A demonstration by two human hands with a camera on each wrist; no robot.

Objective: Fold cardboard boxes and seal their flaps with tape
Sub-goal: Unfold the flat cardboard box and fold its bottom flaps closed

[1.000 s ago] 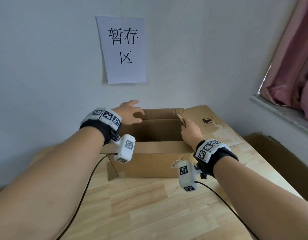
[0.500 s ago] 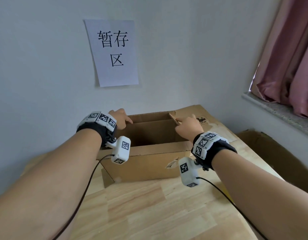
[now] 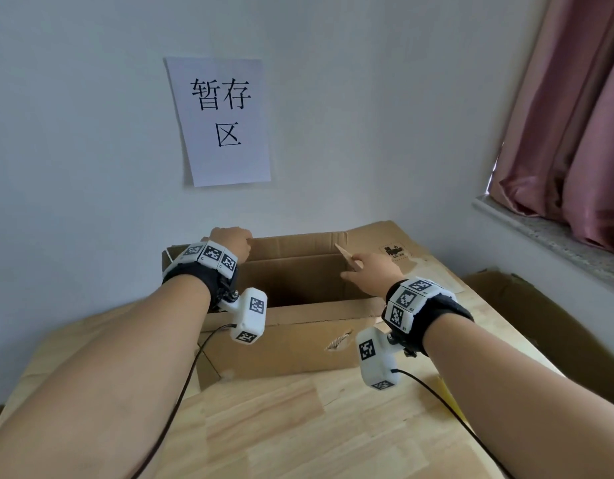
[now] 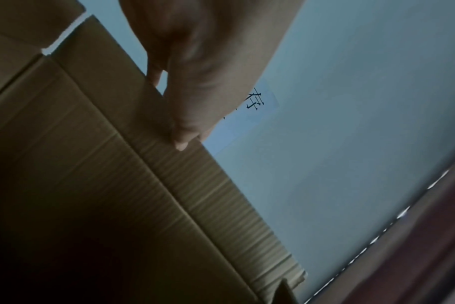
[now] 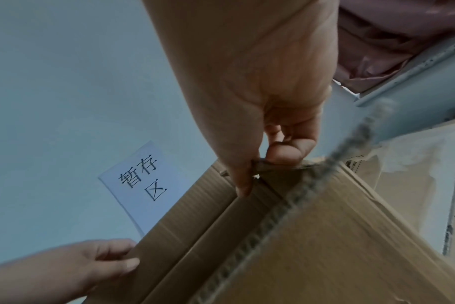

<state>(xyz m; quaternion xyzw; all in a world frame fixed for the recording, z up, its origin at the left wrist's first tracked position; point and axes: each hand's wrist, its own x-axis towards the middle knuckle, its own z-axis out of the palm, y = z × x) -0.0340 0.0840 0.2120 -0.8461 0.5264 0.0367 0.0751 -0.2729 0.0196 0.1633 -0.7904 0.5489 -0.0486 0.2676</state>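
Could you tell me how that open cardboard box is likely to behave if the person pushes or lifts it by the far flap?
The cardboard box looks empty, so it would probably slide easily on the wooden table. Its corrugated far flap, gripped by the left hand and right hand, likely bends at its crease.

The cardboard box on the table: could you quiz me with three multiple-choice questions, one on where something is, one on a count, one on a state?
1. Where does the left hand grip the cardboard box?
A. far flap
B. near wall
C. underside

2. How many characters are on the paper sign?
A. one
B. three
C. five

3. The box top is:
A. taped shut
B. open
C. crushed flat

Answers: 1 A, its fingers pinch the far flap's edge; 2 B, two characters above one; 3 B, the dark inside shows, and the right hand pinches a side flap.
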